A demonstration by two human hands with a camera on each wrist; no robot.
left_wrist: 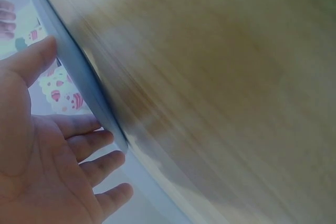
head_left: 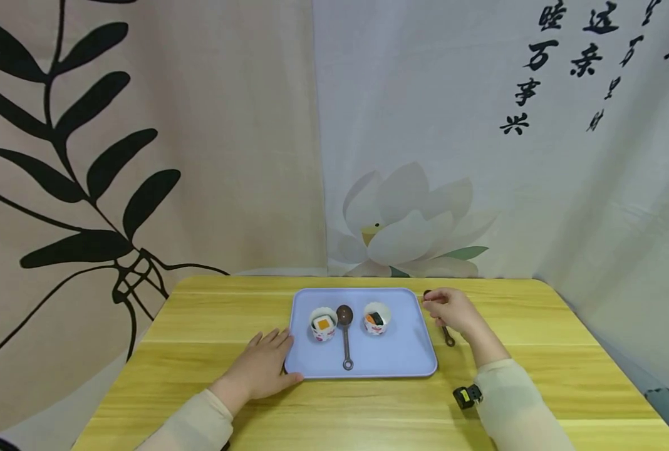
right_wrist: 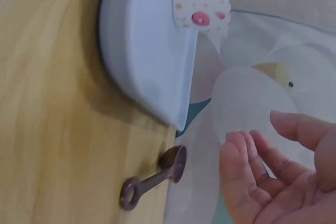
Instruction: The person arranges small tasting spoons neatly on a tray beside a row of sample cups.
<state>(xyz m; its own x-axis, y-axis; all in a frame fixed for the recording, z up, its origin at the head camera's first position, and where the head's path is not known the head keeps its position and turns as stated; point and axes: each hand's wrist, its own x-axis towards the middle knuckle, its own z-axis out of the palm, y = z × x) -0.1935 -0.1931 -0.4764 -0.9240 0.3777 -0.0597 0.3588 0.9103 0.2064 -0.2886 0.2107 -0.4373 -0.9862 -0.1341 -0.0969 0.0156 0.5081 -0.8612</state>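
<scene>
Tabletop (head_left: 363,410) below, left hand (head_left: 261,366) spreads against a tray (head_left: 391,357), right hand (head_left: 454,309) hovers loose-fingered by a spoon (head_left: 448,338).

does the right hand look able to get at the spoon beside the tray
Probably yes: the right hand is close to that spoon, holding nothing, and nothing visible stands between them.

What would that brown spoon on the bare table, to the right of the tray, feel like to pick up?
The spoon looks moulded from smooth plastic, so it is probably light and stiff. Its rounded bowl may let it rock or swivel if nudged. The slim handle might twist a little in a loose pinch.
</scene>
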